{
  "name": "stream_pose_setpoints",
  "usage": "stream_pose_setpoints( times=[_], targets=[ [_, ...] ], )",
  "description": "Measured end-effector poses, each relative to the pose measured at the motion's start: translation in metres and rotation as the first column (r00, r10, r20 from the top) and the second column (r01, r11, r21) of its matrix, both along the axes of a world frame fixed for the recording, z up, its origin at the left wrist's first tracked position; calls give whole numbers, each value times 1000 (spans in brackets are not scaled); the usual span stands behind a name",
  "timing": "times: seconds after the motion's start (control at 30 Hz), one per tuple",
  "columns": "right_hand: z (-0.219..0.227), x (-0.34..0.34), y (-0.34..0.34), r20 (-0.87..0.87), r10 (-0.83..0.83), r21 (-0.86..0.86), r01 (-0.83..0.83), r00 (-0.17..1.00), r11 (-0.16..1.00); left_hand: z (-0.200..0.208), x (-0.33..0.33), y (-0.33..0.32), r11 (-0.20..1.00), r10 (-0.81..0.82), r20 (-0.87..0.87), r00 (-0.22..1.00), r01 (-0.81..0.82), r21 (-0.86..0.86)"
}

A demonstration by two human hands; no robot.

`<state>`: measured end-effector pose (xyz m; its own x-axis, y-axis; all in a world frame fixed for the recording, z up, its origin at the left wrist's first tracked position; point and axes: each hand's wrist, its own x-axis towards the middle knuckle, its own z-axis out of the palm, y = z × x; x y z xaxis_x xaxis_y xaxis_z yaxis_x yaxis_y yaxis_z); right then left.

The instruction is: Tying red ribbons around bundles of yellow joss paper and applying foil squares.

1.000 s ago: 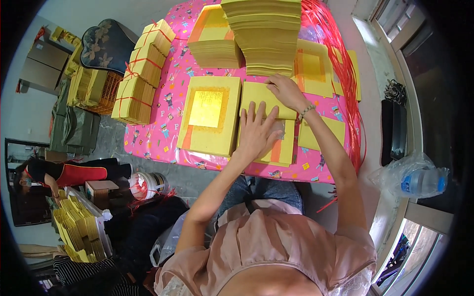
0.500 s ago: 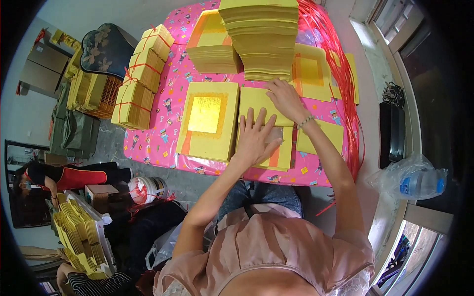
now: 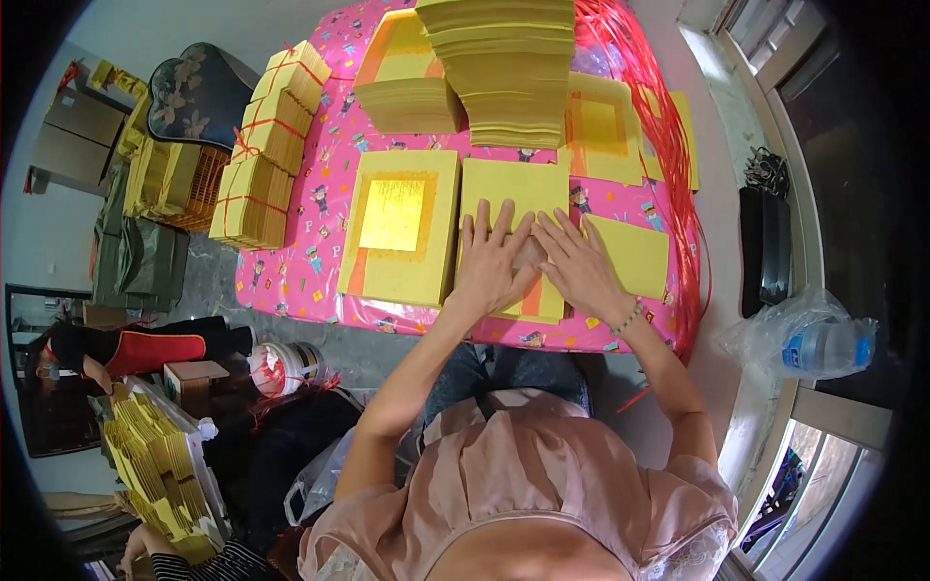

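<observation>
A yellow paper sheet (image 3: 513, 184) lies in front of me, its plain far half folded over toward me. My left hand (image 3: 492, 266) presses flat on its near edge, fingers spread. Beside it my right hand (image 3: 583, 269) also lies flat, fingers out, on the sheet's near right part. Beneath my palms, another yellow sheet with an orange patch (image 3: 533, 302) shows. To the left stands a stack of yellow paper with a gold foil square (image 3: 395, 215). A folded yellow sheet (image 3: 628, 257) lies just right of my right hand.
A tall stack of yellow paper (image 3: 504, 77) rises at the back, beside another stack (image 3: 412, 102). Bundles tied with red string (image 3: 254, 203) line the left edge. Red strands (image 3: 673, 194) hang along the right of the pink table cover (image 3: 310, 281). A co-worker (image 3: 145, 349) is at lower left.
My right hand has moved from the sheet's far edge toward me and to the right, now lying beside my left hand. The left hand stays flat on the paper. The view has shifted slightly.
</observation>
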<state>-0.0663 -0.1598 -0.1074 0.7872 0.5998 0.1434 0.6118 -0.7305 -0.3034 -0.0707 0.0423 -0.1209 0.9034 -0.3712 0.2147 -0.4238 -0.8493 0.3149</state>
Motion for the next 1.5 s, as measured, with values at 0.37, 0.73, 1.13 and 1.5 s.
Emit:
stream_pose_setpoints(
  times=[0.37, 0.73, 1.13, 1.5],
  targets=[
    [-6, 1, -4, -22, 39, -57, -40, 999, 998, -4, -2, 4, 1000, 8, 53, 999, -8, 2],
    [-6, 0, -2, -26, 16, -47, -18, 1000, 999, -10, -5, 17, 999, 47, 5, 999, -47, -10],
    [-5, 40, 5, 292, 5, 125, -43, 957, 991, -4, 3, 23, 984, 17, -68, 998, -29, -175],
    [-9, 54, -5, 547, -46, 227, -96, 836, 969, 20, -11, -12, 634, 314, -159, 936, -331, -699]
  ],
)
